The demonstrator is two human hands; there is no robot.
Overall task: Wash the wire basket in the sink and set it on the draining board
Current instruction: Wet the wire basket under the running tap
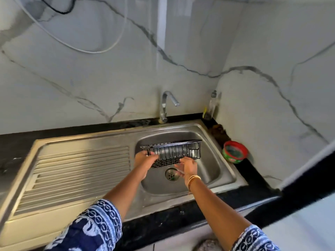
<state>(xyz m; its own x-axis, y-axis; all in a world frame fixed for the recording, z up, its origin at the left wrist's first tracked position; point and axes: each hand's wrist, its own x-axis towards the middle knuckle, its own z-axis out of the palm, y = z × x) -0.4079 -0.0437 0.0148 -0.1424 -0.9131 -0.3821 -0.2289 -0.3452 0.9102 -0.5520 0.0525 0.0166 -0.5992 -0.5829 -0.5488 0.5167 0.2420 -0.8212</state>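
A black wire basket (174, 152) hangs tilted over the steel sink bowl (208, 171), above the drain (171, 174). My left hand (146, 163) grips the basket's left end and lower edge, fingers curled round the wires. My right hand (188, 168) is under the basket's front lower edge with relaxed fingers touching it; whether it holds the wires is unclear. The ribbed draining board (78, 171) lies to the left of the bowl. No water runs from the tap (167, 105).
A red and green tub of dish soap (234, 152) sits on the black counter right of the sink. A clear bottle (212, 105) stands in the back corner against the marble wall. Cables hang on the wall at upper left.
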